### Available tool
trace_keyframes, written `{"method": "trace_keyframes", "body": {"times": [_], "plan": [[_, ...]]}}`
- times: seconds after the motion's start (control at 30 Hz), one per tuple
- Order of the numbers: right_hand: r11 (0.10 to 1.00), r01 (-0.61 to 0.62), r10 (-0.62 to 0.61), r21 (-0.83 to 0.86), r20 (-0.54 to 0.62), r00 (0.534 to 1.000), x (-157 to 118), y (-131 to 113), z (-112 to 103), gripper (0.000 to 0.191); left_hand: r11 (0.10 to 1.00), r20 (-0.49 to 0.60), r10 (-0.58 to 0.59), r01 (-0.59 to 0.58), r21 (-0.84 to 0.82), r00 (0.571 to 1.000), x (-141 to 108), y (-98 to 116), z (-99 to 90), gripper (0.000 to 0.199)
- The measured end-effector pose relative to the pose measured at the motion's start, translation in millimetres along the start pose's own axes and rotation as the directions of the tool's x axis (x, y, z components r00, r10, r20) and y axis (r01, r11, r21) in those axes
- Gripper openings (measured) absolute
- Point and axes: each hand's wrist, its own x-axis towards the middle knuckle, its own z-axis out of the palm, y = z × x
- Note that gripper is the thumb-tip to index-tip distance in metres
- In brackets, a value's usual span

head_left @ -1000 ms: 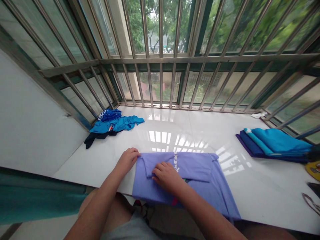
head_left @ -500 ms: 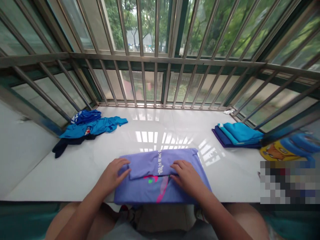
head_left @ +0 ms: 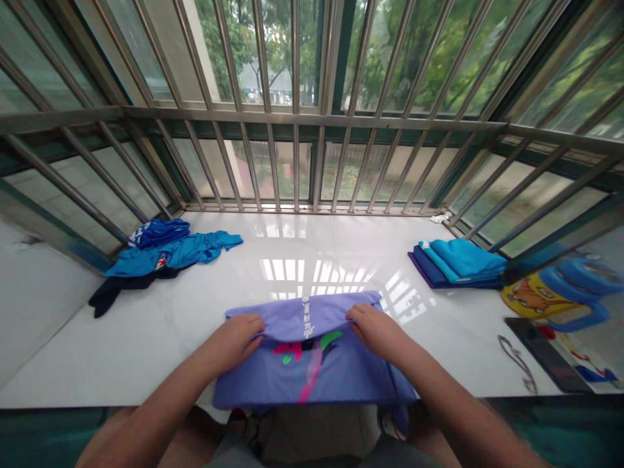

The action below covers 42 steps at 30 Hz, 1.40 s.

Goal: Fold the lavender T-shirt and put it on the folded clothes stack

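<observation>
A purple shirt (head_left: 351, 374) lies at the front edge of the white ledge, its far part folded over toward me in a flap with white lettering. Below the flap, a pink and green print shows. My left hand (head_left: 241, 338) is closed on the left end of the flap's edge, fingers curled over the cloth. At the flap's other end, my right hand (head_left: 373, 328) pinches the same fold, with the thumb partly hidden. A piece of the shirt hangs over the ledge's front at the right.
Crumpled blue clothes (head_left: 170, 250) lie at the left. Folded blue garments (head_left: 463, 260) are stacked at the right, beside a yellow and blue jug (head_left: 550, 292). Nearer me are a dark flat object (head_left: 546, 357) and a thin cord-like loop (head_left: 517, 364). Metal bars (head_left: 297, 120) line the window behind.
Both hands have gone from lying on the flap to gripping its edge. The flap's edge has shifted away from me, and more of the print shows. Cloth now hangs down at the right.
</observation>
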Motion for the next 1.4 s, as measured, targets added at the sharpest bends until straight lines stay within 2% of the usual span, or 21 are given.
{"method": "trace_keyframes", "body": {"times": [0.1,0.2,0.23,0.3,0.33,0.4,0.47,0.5,0.6,0.67,0.73,0.8,0.87,0.97,1.07,1.13,1.2,1.3,1.4], "plan": [[0.991,-0.010,0.003,0.132,0.054,0.999,38,19,-33,0.014,0.988,0.153,0.014,0.010,-0.156,0.988,31,-16,-39.3,0.024],[0.986,-0.057,0.039,0.157,0.116,0.992,94,45,-64,0.014,0.968,0.252,-0.067,0.124,-0.220,0.965,77,-43,-78.3,0.031],[0.986,-0.084,0.070,0.145,0.099,0.993,112,54,-72,0.015,0.960,0.215,-0.158,0.201,-0.195,0.964,93,-53,-89.0,0.030],[0.982,-0.159,0.159,0.103,0.011,0.987,140,70,-86,0.019,0.928,0.035,-0.340,0.341,-0.152,0.940,119,-70,-104.4,0.027],[0.977,-0.199,0.203,0.083,-0.051,0.978,148,76,-91,0.023,0.908,-0.066,-0.407,0.396,-0.137,0.911,129,-75,-108.3,0.028],[0.965,-0.257,0.262,0.051,-0.174,0.949,152,83,-95,0.031,0.884,-0.234,-0.468,0.454,-0.114,0.852,137,-80,-106.9,0.036],[0.962,-0.271,0.269,0.028,-0.251,0.930,140,84,-90,0.036,0.881,-0.344,-0.467,0.464,-0.098,0.815,133,-75,-91.0,0.040],[0.965,-0.263,0.258,0.016,-0.265,0.929,130,82,-84,0.037,0.892,-0.374,-0.442,0.443,-0.089,0.816,127,-69,-77.5,0.041],[0.980,-0.200,0.191,-0.014,-0.232,0.954,90,72,-49,0.036,0.957,-0.394,-0.277,0.287,-0.034,0.877,97,-42,-19.4,0.043],[0.989,-0.147,0.140,-0.027,-0.177,0.974,61,63,-16,0.041,0.983,-0.357,-0.158,0.180,0.032,0.921,72,-21,23.3,0.050],[0.991,-0.122,0.113,-0.049,-0.150,0.982,32,58,18,0.050,0.989,-0.290,-0.083,0.115,0.094,0.953,49,-4,57.6,0.057],[0.987,-0.145,0.131,-0.074,-0.174,0.976,7,54,47,0.058,0.988,-0.230,-0.015,0.049,0.146,0.973,30,7,77.1,0.065],[0.979,-0.184,0.164,-0.087,-0.197,0.967,-14,51,66,0.062,0.986,-0.183,0.036,-0.005,0.167,0.983,18,12,81.8,0.069],[0.970,-0.224,0.205,-0.093,-0.177,0.963,-32,46,70,0.064,0.992,-0.128,0.068,-0.053,0.119,0.989,13,11,70.6,0.068],[0.965,-0.249,0.236,-0.086,-0.144,0.961,-27,43,47,0.053,0.999,-0.153,0.020,-0.025,-0.027,0.988,30,1,47.3,0.051],[0.957,-0.282,0.272,-0.074,-0.121,0.955,-8,43,23,0.046,0.991,-0.220,-0.095,0.070,-0.117,0.971,54,-9,26.8,0.046],[0.942,-0.331,0.324,-0.059,-0.107,0.940,19,47,-1,0.044,0.968,-0.261,-0.237,0.205,-0.143,0.936,84,-23,4.4,0.043],[0.927,-0.372,0.366,-0.035,-0.116,0.923,67,58,-23,0.039,0.923,-0.227,-0.382,0.360,-0.134,0.896,131,-46,-24.4,0.036],[0.932,-0.362,0.360,-0.010,-0.080,0.930,107,71,-30,0.039,0.894,-0.155,-0.445,0.427,-0.137,0.882,163,-68,-39.7,0.028]]}}
